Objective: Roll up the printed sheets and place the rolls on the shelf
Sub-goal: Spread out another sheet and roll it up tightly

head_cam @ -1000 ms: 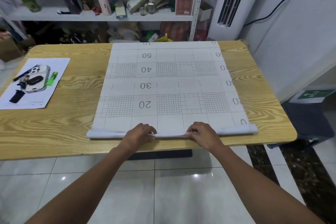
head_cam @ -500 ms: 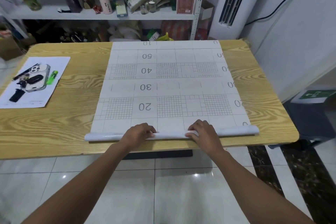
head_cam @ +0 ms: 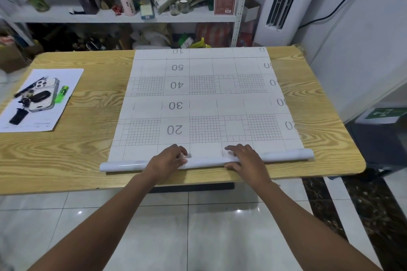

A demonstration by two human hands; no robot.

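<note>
Head view shows both hands, left (head_cam: 168, 158) and right (head_cam: 246, 157), flat-fingered on the glossy white paper roll (head_cam: 204, 161), now nudged toward twelve o'clock across the wood-grain tabletop (head_cam: 77, 149), rolling barely begun.

A single head-worn view is provided, taken from above the near edge of the wood-grain tabletop (head_cam: 66, 156) and directed forward and downward. Both forearms are seen entering from the bottom corners. The glossy white floor tiles (head_cam: 187, 226) are recorded close beneath; the cluttered white metal shelf (head_cam: 110, 16) is seen well beyond the far edge. Marked wide-angle curvature is noted at the margins.
</note>
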